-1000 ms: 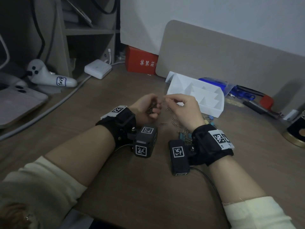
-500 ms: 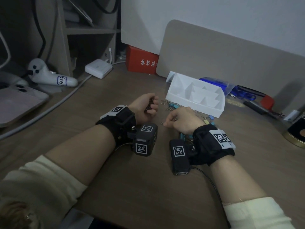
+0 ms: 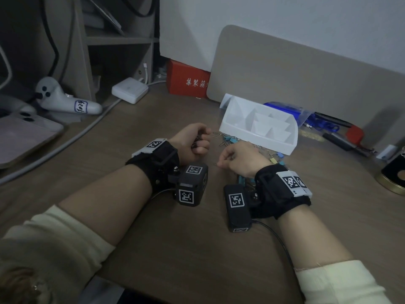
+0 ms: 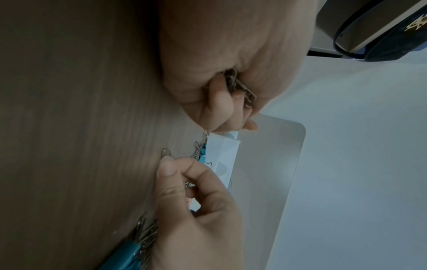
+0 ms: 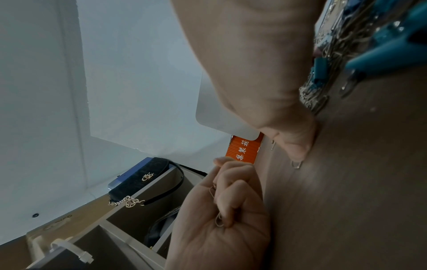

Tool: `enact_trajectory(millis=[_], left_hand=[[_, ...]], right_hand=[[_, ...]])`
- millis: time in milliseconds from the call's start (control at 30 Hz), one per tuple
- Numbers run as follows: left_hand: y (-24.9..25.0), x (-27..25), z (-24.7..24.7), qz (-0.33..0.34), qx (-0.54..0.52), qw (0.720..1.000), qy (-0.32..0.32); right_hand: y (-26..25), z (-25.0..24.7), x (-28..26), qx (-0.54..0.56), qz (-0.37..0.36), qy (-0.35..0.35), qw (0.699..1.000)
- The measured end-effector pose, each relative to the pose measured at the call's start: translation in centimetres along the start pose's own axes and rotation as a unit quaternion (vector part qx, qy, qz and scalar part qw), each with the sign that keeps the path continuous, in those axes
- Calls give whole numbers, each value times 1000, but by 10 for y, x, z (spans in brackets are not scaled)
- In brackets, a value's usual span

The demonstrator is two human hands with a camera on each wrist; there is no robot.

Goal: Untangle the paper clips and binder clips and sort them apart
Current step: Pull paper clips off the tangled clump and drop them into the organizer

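My left hand (image 3: 200, 142) is a fist held just over the desk, gripping a bunch of silver paper clips (image 4: 240, 87) that also show in the right wrist view (image 5: 218, 221). My right hand (image 3: 220, 163) is down on the desk beside it, thumb and forefinger pinching the end of a single paper clip (image 4: 166, 152) lying flat on the wood. A tangled pile of paper clips and teal binder clips (image 3: 228, 139) spreads behind and under the right hand (image 5: 323, 82). A large teal binder clip (image 4: 124, 252) lies near the right wrist.
A white compartment tray (image 3: 291, 139) stands right behind the pile. Blue and red stationery (image 3: 324, 126) lies at the back right and a dark tin (image 3: 394, 174) at the right edge. A red box (image 3: 186, 82), a white charger (image 3: 129, 89) and its cable lie at the back left.
My right hand dropped from next to the left hand, where both held clips in the air, to a single clip on the desk. The left fist stayed in place.
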State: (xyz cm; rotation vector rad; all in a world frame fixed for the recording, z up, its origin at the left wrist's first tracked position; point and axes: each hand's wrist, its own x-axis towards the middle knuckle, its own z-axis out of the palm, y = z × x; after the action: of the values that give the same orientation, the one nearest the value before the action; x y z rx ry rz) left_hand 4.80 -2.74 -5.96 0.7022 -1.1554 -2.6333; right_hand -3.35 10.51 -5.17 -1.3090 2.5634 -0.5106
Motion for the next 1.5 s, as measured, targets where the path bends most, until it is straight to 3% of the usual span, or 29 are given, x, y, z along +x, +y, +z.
enact_trajectory(millis=[200, 333, 467, 700, 900, 967, 1100, 1200, 1367, 1500], left_hand=[[0, 1, -1, -5, 5, 1000, 0], [1, 1, -2, -12, -11, 1000, -2], [1, 0, -1, -29, -22, 999, -15], [-3, -3, 5, -89, 76, 989, -90], [-7, -7, 10, -83, 149, 978, -122], [-6, -5, 9, -69, 148, 980, -112], [-6, 0, 8, -52, 95, 991, -76], [-6, 1, 9, -38, 62, 996, -54], [-6, 2, 10, -37, 47, 997, -54], [-5, 2, 10, -40, 57, 996, -57]], right_hand=[[5, 4, 7, -35, 12, -5, 999], [3, 2, 5, 21, -12, 34, 999], [1, 2, 6, 119, -24, 132, 984], [-1, -2, 10, 229, -61, 267, 934], [-7, 0, 5, 264, -108, 188, 940], [-5, 1, 8, 256, -105, 190, 942], [10, 1, 17, 204, -38, 229, 951], [24, 0, 18, 138, 19, 171, 975], [31, -1, 17, 50, 47, 78, 995], [25, -3, 13, 40, 50, 61, 996]])
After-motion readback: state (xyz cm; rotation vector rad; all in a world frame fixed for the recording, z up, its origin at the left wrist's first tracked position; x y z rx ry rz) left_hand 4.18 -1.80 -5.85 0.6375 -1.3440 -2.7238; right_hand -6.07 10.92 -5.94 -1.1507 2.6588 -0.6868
